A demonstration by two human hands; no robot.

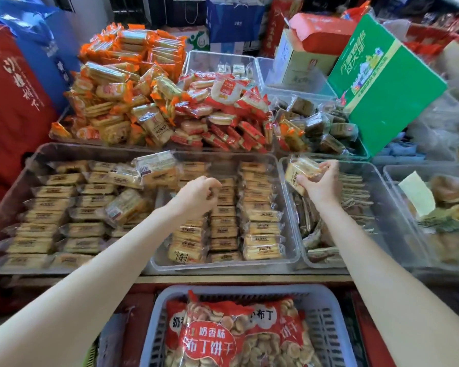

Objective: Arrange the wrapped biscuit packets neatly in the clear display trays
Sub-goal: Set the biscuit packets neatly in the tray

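- Your right hand point(321, 181) pinches a glossy, rectangular biscuit packet point(301, 172) over the right tray point(376, 207); arm outstretched
- Your left hand point(196, 194) hovers above the middle clear plastic tray point(223, 263) of neat rows; fingers point(213, 191) curled, apparently empty

Two bare forearms — no sleeves, no jewellery

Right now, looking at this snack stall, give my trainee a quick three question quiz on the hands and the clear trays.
1. True or false: the right hand holds a pale wrapped biscuit packet.
2. The left hand is over which tray? A. the clear plastic middle tray with neat packet rows. B. the far right tray.
3. What colour is the slotted plastic basket nearest the camera?

Key: 1 true; 2 A; 3 blue-grey.
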